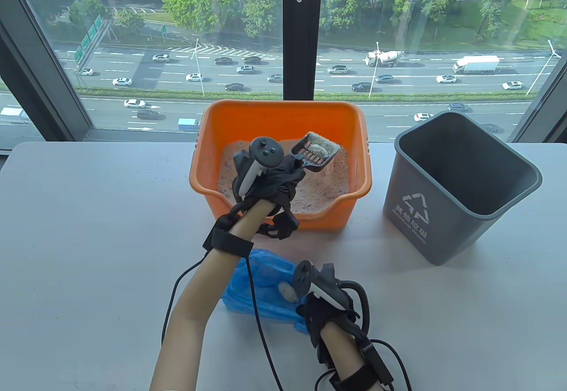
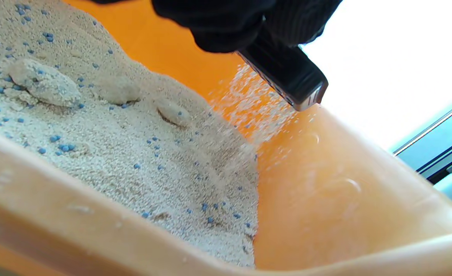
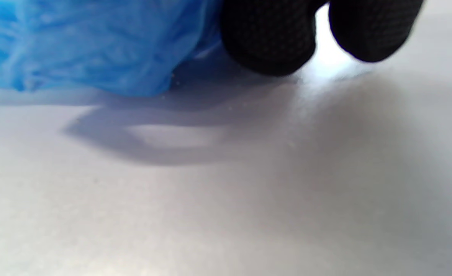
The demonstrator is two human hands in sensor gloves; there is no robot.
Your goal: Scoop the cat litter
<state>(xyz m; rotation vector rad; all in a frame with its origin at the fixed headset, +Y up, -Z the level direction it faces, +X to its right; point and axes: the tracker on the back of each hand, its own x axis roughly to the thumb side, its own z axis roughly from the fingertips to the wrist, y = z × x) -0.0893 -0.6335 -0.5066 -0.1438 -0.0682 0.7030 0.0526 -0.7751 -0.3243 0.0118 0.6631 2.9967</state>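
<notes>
An orange litter box (image 1: pixel 283 116) holds pale litter (image 1: pixel 323 187) with blue specks and several clumps (image 2: pixel 46 82). My left hand (image 1: pixel 277 174) grips the handle of a dark slotted scoop (image 1: pixel 316 149) and holds it above the litter. The scoop carries litter and a pale clump (image 1: pixel 316 147). In the left wrist view loose grains fall from the scoop (image 2: pixel 287 73) into the box (image 2: pixel 344 191). My right hand (image 1: pixel 321 304) rests at the edge of a blue plastic bag (image 1: pixel 261 284) on the table; its fingertips (image 3: pixel 272 38) touch the table beside the bag (image 3: pixel 88 46). A pale clump (image 1: pixel 288 291) lies on the bag.
A grey waste bin (image 1: pixel 460 187) stands open to the right of the litter box. The white table (image 1: pixel 88 231) reaches to the window ledge behind. Glove cables (image 1: pixel 261 333) trail across the table near the front edge.
</notes>
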